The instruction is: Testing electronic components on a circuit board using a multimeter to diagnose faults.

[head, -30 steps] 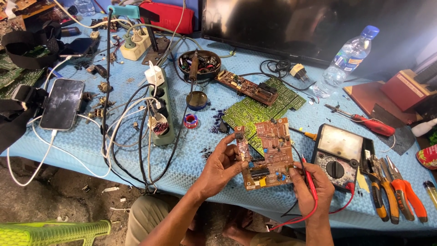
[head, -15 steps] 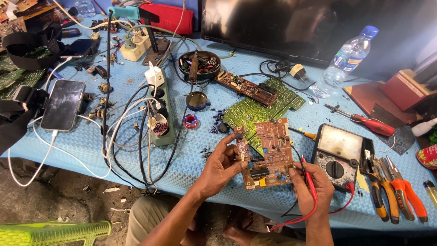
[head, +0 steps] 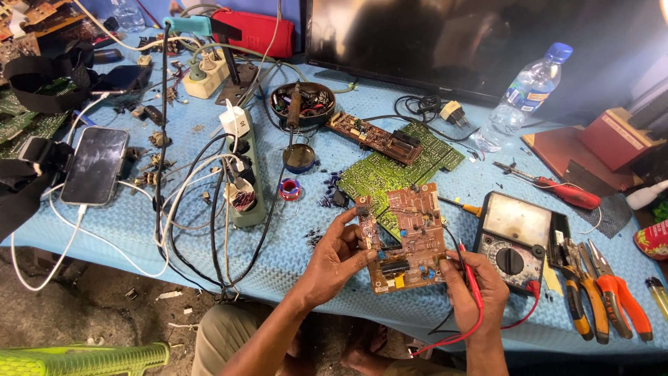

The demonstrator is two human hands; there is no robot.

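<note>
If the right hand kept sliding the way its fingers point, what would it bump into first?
The right hand points up and away from the person, along the right edge of the brown circuit board it grips. Beyond that, it would probably meet the green circuit board lying on the table, though depth is hard to judge.

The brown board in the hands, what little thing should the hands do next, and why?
Probably tip the red probe onto the board. The left hand holds the board's left edge, tilted up off the table; the right hand props its lower right corner and grips the probe, whose tip sits just beside the board. The meter lies right there.
</note>
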